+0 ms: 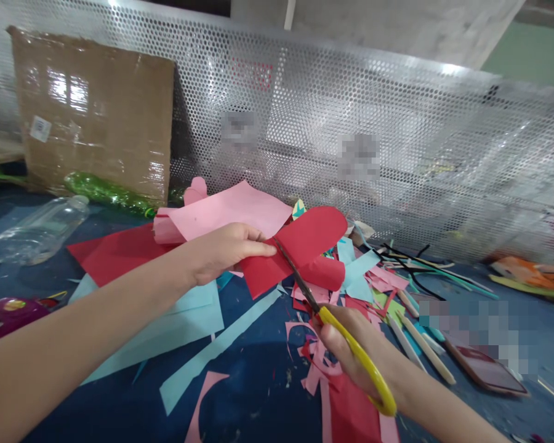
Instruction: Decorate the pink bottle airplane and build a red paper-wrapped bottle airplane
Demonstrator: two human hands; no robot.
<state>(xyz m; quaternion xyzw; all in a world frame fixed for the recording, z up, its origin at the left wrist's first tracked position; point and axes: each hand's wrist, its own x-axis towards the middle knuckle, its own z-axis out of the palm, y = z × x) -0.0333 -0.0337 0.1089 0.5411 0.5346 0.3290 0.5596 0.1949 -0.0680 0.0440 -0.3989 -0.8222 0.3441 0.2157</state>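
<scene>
My left hand [235, 249] pinches a piece of red paper [311, 231] with a rounded far end, holding it above the table. Yellow-handled scissors [353, 351] are in my right hand [351, 332], their dark blades lying across the red paper close to my left fingertips. Whether the blades are fully closed I cannot tell. Beneath and behind the hands lie a pink sheet [235, 209], a larger red sheet [124, 249] and light blue paper [166, 335]. Pink and red scraps [321, 363] are heaped below the scissors.
A cardboard sheet [96, 111] leans on the perforated metal panel [305, 104]. A clear plastic bottle [41, 227] and a green bottle [108, 192] lie at left, near a purple object [12, 317]. Rightward are wooden sticks [427, 347], a phone [484, 360] and thin strips [434, 271].
</scene>
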